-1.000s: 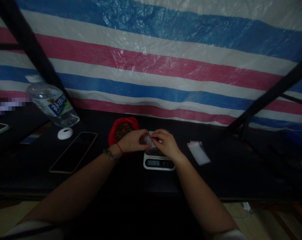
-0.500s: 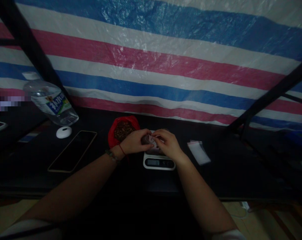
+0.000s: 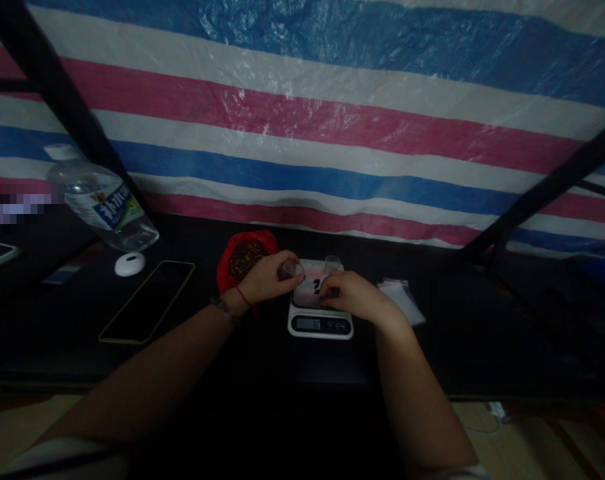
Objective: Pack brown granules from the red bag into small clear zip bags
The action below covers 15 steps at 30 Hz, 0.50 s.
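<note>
My left hand (image 3: 275, 275) is closed on a small clear plastic container (image 3: 291, 269), at the left edge of a white digital scale (image 3: 295, 325); whether it is a bag or a cup is hard to see. Several small dark pieces (image 3: 317, 285) lie on the pale scale platform. Over its right side, my right hand (image 3: 349, 293) has its fingers bent together beside these pieces; anything in them is hidden. Another clear, rounded plastic thing (image 3: 332, 263) is just behind that hand. Left of the scale sits a red bag (image 3: 225, 267) filled with brown bits (image 3: 247, 259), partly covered by my left hand.
Small clear zip bags (image 3: 405, 303) lie right of the scale, partly behind my right wrist. A phone (image 3: 149, 300), a white rounded case (image 3: 130, 264) and a leaning plastic bottle (image 3: 105, 200) are on the left. Behind the black table hangs a striped sheet (image 3: 302, 127).
My hands have drawn apart. The right has moved down and right, its fingers now low on the platform, and the dark pieces between the hands are in view.
</note>
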Tool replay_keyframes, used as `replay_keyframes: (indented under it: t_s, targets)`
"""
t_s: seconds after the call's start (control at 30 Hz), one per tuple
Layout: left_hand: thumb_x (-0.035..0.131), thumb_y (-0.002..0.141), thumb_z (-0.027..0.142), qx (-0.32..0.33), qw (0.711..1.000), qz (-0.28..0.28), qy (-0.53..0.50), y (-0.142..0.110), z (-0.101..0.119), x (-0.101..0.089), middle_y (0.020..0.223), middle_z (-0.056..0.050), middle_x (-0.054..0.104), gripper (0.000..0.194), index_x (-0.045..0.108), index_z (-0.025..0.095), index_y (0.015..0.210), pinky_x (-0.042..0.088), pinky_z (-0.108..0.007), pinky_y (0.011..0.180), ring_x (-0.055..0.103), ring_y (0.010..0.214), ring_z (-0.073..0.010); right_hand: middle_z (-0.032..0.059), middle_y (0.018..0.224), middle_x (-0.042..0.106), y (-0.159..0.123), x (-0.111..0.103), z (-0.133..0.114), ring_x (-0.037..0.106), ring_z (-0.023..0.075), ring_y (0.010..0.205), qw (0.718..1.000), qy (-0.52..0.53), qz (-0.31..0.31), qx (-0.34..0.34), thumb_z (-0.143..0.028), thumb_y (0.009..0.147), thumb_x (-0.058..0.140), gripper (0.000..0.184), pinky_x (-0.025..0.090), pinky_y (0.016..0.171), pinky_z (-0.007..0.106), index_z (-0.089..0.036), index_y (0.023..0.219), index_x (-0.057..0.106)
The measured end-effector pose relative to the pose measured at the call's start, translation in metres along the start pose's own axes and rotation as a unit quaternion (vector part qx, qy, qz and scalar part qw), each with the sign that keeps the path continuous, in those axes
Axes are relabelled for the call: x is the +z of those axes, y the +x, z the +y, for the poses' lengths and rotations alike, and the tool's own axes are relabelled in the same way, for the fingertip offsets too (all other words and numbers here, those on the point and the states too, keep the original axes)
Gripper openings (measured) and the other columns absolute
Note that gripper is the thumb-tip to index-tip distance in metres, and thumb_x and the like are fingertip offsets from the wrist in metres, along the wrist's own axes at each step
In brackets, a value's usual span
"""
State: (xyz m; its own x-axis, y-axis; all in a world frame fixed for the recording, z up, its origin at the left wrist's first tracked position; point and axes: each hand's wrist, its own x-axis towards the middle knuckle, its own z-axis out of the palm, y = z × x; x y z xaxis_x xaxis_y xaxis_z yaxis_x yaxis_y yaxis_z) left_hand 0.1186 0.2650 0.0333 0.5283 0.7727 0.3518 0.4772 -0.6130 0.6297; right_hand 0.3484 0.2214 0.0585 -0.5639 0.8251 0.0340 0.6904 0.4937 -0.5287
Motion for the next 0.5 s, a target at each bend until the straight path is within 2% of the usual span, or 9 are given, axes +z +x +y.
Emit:
replay_keyframes:
  t_s: [0.13, 0.37, 0.5]
  targets:
    - [0.059, 0.079, 0.036, 0.004, 1.0, -0.003, 0.006, 0.0003, 0.001, -0.0006, 0.083, -0.002, 0.064, 0.026, 0.057, 0.018, 0.097, 0.048, -0.029, 0.068, 0.061, 0.074, -0.0165, 0.0, 0.072, 0.066, 0.005, 0.0032, 0.0012, 0.058, 0.0112, 0.065, 0.999, -0.035, 0.006, -0.002, -0.006, 0.072, 0.065, 0.012, 0.04, 0.062, 0.022, -0.016, 0.078, 0.068]
    - [0.059, 0.079, 0.037, 0.0, 1.0, -0.004, 0.005, -0.0002, 0.0012, -0.0009, 0.083, -0.002, 0.064, 0.027, 0.057, 0.018, 0.099, 0.048, -0.028, 0.069, 0.061, 0.074, -0.0164, 0.0044, 0.087, 0.066, 0.0068, 0.0019, 0.0018, 0.06, 0.0152, 0.079, 0.993, -0.063, 0.097, 0.003, -0.011, 0.075, 0.065, 0.018, 0.045, 0.074, 0.027, -0.018, 0.091, 0.069]
    - [0.058, 0.08, 0.038, 0.007, 1.0, -0.004, 0.006, 0.0002, 0.0012, -0.0011, 0.084, -0.003, 0.064, 0.028, 0.057, 0.018, 0.098, 0.048, -0.028, 0.069, 0.061, 0.074, -0.0166, 0.0068, 0.098, 0.067, 0.0053, 0.0015, 0.0035, 0.06, 0.0184, 0.094, 0.993, -0.068, 0.095, -0.023, -0.012, 0.074, 0.067, 0.026, 0.046, 0.085, 0.032, -0.018, 0.099, 0.068]
